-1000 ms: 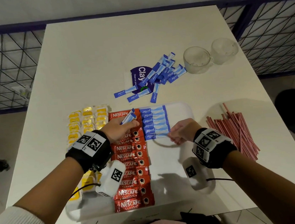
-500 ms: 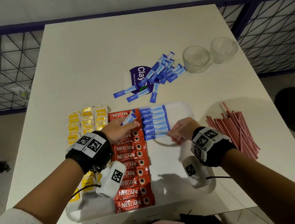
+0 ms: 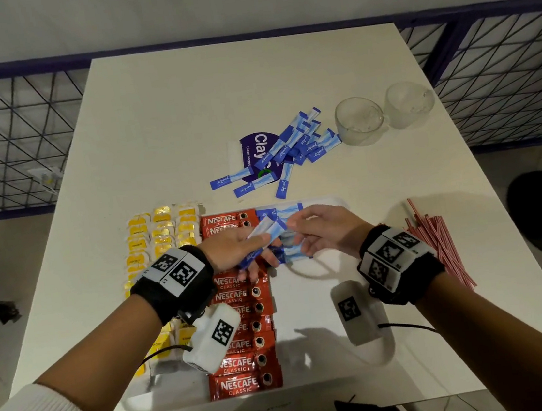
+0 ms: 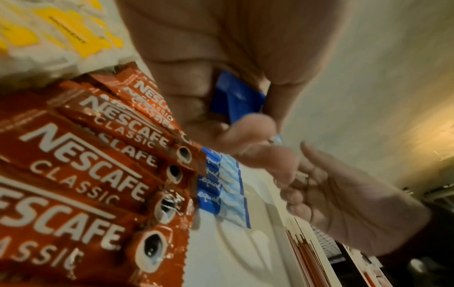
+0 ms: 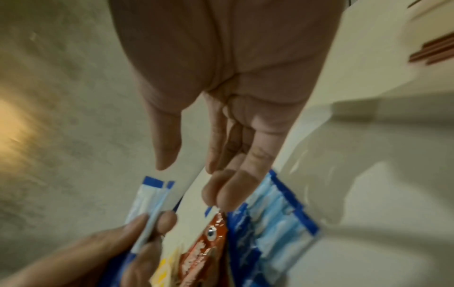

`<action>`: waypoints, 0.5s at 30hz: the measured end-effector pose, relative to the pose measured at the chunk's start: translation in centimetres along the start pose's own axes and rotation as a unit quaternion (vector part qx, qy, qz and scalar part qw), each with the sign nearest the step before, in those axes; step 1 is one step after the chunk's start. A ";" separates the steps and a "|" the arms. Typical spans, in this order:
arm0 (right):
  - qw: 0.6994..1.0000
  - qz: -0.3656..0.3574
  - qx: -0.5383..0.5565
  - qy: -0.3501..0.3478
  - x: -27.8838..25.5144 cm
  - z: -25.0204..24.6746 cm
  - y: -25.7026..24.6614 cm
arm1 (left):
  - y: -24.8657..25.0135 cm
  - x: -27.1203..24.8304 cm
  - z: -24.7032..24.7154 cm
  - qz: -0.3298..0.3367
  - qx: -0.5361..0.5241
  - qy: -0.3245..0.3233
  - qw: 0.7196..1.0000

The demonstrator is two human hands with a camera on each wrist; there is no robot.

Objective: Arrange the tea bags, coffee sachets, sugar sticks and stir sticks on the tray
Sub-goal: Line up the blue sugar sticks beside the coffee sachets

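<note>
My left hand (image 3: 260, 247) pinches two blue sugar sticks (image 3: 267, 229) above the white tray (image 3: 309, 306), over the join between the coffee and sugar rows. My right hand (image 3: 298, 236) reaches in from the right, thumb and fingers spread beside the free ends of those sticks (image 5: 150, 198), holding nothing. On the tray lie yellow tea bags (image 3: 160, 234), a column of red Nescafe sachets (image 3: 238, 311) and a short row of sugar sticks (image 3: 285, 212). The hands hide that row's lower part. Red stir sticks (image 3: 438, 243) lie on the table to the right.
A loose pile of blue sugar sticks (image 3: 299, 143) lies on a purple-printed packet (image 3: 254, 147) beyond the tray. Two glass cups (image 3: 360, 121) stand at the back right. Wire fencing borders the table on both sides.
My right hand has left the near end of the sugar row and risen toward the left hand. The left hand has carried its sticks to the right to meet it.
</note>
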State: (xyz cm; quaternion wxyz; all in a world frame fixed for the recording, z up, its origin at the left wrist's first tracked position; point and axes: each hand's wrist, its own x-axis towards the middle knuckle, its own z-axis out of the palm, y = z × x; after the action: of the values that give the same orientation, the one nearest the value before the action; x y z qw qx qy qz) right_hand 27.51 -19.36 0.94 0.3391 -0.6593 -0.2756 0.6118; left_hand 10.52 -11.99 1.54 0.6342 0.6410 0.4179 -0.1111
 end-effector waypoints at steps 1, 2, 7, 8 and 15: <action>1.000 -0.008 -0.007 -0.015 -0.1 0.3 -0.2 | 0.2 0.0 0.2 -0.002 0.025 -0.007 1.000; 0.999 -0.016 -0.021 -0.026 -0.1 0.5 -0.2 | 0.4 0.0 0.4 0.001 0.049 -0.011 0.999; 0.999 -0.031 -0.032 -0.008 0.2 0.1 0.6 | 0.7 0.1 1.0 -0.012 0.042 0.002 0.999; 0.999 -0.029 -0.026 0.001 0.3 -0.2 0.8 | 0.4 0.2 0.9 -0.018 0.022 0.012 1.000; 1.000 -0.011 -0.008 -0.008 -0.3 -1.9 2.4 | -0.5 0.0 0.8 -0.023 0.029 0.051 0.998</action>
State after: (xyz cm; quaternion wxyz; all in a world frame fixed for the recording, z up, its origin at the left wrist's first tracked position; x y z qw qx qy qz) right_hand 29.28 -21.27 -0.75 0.3382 -0.6542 -0.2904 0.6110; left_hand 10.47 -12.76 1.11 0.5905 0.6543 0.4606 -0.1048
